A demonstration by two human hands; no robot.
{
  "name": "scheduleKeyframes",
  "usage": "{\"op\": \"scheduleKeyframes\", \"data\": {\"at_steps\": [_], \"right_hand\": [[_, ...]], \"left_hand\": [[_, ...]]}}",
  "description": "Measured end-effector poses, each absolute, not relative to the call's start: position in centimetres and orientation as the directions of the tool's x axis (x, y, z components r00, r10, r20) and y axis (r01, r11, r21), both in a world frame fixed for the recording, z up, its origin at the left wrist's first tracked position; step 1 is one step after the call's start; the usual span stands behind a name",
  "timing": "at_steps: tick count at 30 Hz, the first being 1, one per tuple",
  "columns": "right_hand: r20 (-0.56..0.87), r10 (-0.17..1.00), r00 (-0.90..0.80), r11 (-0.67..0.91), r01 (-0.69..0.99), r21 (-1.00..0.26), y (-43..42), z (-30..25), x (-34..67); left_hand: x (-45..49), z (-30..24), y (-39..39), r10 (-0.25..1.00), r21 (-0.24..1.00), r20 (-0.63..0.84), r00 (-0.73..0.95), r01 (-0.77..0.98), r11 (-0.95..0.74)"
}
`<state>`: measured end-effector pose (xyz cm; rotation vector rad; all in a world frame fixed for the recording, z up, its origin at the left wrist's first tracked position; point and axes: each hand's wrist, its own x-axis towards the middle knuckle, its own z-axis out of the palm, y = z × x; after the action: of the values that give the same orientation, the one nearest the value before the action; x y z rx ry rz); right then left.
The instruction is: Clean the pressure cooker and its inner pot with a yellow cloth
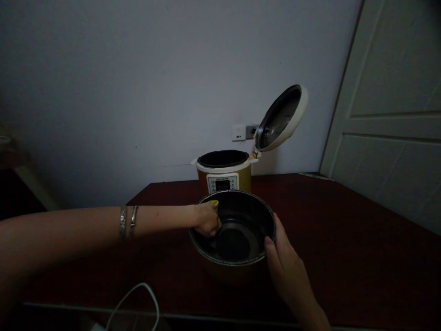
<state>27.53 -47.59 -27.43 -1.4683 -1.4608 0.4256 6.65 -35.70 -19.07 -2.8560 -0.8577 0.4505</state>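
A dark inner pot (237, 239) of a rice cooker is tilted toward me over the table. My left hand (206, 219) reaches over its left rim, fingers closed around a yellow cloth (218, 222) against the inside wall. Most of the cloth is hidden by the fingers. On the right, my right hand (284, 257) grips the rim, with the thumb at the near edge and the fingers along the outside. Behind the pot stands the rice cooker (246, 178), its lid (282, 120) raised to the right.
The dark red table (344, 257) reaches back to a pale wall (138, 92) with a socket (238, 133). A white cable (151, 294) loops at the table's front edge. A panelled door (392, 115) stands on the right.
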Motion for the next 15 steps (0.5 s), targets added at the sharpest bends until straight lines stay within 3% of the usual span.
{"op": "scheduleKeyframes", "data": {"at_steps": [3,6,9,12,15], "right_hand": [[0.384,0.895,0.226,0.198,0.571,-0.797,-47.7,-27.2,27.4],[0.406,0.886,0.225,0.212,0.583,-0.784,-47.7,-27.2,27.4],[0.431,0.875,0.218,0.239,0.581,-0.778,-47.6,-27.3,27.3],[0.443,0.867,0.227,0.257,0.56,-0.788,-47.6,-27.4,27.4],[0.422,0.881,0.213,0.25,0.547,-0.799,-47.4,-27.4,27.5]], "left_hand": [[6.8,-19.9,-36.5,0.617,-0.118,-0.354,0.702,0.621,-0.775],[7.7,-20.5,-37.2,0.653,0.063,-0.518,0.553,0.786,-0.616],[8.5,-21.0,-38.3,0.51,0.261,-0.725,0.462,0.87,-0.418],[8.6,-21.3,-39.1,0.458,0.445,-0.711,0.533,0.846,-0.293],[7.7,-21.4,-38.7,0.575,0.488,-0.6,0.556,0.824,-0.287]]}}
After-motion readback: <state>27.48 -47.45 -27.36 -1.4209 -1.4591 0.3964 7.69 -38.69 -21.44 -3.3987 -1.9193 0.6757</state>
